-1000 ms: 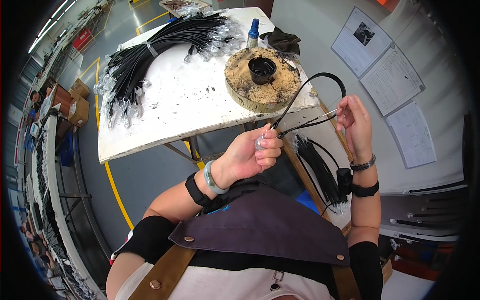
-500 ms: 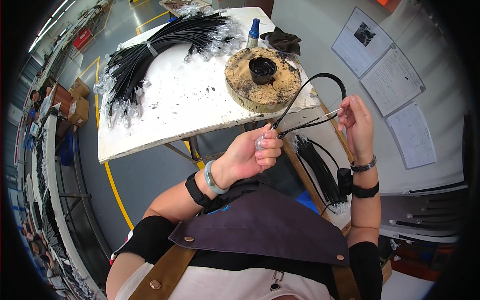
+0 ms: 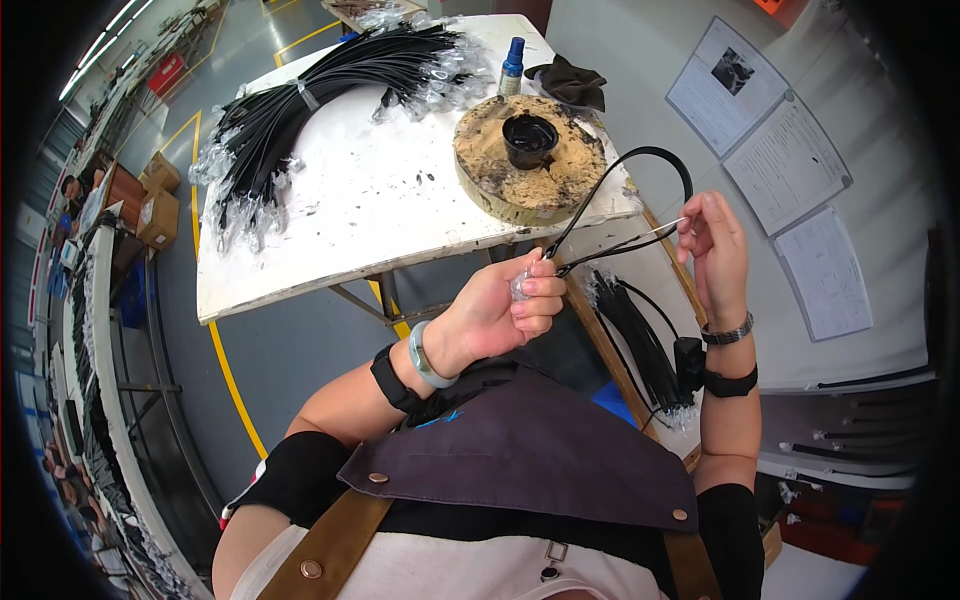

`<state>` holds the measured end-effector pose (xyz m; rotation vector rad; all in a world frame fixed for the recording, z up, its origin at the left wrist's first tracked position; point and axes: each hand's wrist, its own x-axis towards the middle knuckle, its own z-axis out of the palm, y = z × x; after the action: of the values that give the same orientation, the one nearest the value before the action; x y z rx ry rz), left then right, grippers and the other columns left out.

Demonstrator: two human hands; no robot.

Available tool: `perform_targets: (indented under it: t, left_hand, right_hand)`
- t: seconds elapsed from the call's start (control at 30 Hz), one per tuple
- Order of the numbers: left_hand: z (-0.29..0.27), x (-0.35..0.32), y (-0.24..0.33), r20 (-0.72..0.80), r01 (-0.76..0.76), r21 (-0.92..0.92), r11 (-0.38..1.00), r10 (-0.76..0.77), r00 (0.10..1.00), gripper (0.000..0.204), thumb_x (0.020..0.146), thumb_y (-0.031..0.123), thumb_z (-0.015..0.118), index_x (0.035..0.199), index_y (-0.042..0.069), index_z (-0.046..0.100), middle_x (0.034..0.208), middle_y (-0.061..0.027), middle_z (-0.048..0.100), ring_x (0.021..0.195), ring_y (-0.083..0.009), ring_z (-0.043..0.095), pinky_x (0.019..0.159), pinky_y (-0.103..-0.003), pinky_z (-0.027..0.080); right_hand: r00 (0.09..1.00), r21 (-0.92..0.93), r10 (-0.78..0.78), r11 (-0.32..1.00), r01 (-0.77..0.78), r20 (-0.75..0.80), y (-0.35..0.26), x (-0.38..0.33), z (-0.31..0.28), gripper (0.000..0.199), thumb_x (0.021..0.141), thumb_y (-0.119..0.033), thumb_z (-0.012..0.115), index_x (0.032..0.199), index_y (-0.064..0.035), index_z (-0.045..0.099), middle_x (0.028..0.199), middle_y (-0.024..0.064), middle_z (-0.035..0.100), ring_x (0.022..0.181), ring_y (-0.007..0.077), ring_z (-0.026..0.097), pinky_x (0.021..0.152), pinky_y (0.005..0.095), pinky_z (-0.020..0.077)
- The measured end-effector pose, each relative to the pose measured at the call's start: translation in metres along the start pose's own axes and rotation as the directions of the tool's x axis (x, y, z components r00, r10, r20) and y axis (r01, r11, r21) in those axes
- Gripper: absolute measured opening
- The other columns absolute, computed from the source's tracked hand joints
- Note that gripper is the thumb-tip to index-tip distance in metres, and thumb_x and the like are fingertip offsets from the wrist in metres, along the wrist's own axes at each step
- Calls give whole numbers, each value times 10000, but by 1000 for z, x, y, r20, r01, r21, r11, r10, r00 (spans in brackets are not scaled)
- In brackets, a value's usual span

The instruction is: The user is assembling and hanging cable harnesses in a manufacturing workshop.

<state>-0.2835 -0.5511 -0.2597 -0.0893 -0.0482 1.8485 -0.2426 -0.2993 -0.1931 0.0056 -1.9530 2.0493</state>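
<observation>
My left hand (image 3: 505, 308) is closed around the plastic-wrapped ends of a black strap (image 3: 640, 153), which arches up in a loop toward the right. Clear plastic (image 3: 520, 288) shows between the fingers. In the fingertips of my right hand (image 3: 716, 240) is a thin pale stick (image 3: 668, 229) with a dark tip. The stick points left, along the lower run of the strap near its end. Whether the tip touches the strap is hard to tell. Beyond my hands, a small black cup (image 3: 530, 140) with dark contents stands on a round, stained block (image 3: 475, 150).
A white table (image 3: 340, 200) bears a large bundle of black straps (image 3: 330, 75) with plastic-wrapped ends, a blue-capped bottle (image 3: 512, 65) and a dark cloth (image 3: 572, 82). More straps (image 3: 640, 345) lie below my right hand. Sheets (image 3: 785, 165) hang on the right wall.
The view has shifted very slightly. Both hands, the strap and the stick keep nearly the same positions.
</observation>
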Motion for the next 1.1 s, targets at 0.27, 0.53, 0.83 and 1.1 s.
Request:
perform_targets:
  t: [0.27,0.53,0.83,1.1]
  left_hand:
    - [-6,-11,6,-106,-28,206,978,51,993,312,964,304,353,707,132,393,634,52,321,508,-66,273,442,-209,236]
    - [-22,-54,15,-259,85,511,855,59,964,359,967,364,326,704,129,392,626,51,346,481,-49,247,426,-197,201]
    - [11,-59,37,144,-44,862,-505,160,977,331,960,274,386,734,46,464,633,-37,441,604,-182,466,561,-297,378]
    - [50,12,13,340,-330,392,-859,-198,919,184,856,233,540,805,59,509,749,-94,490,719,-294,540,608,-395,428]
  right_hand:
    - [993,9,-117,993,117,-14,-23,41,14,267,943,-252,421,893,-25,552,784,49,554,658,81,504,516,202,430]
    - [978,-282,-50,953,107,203,12,120,51,270,932,-253,450,930,-23,591,818,30,587,728,78,541,599,206,471]
    - [939,-602,-322,727,329,124,-30,77,34,260,913,-250,487,980,-30,608,872,33,612,807,130,559,764,271,449]
    - [799,-781,232,478,403,555,-33,-26,3,208,853,-217,572,989,-69,627,929,77,628,924,237,557,867,353,391]
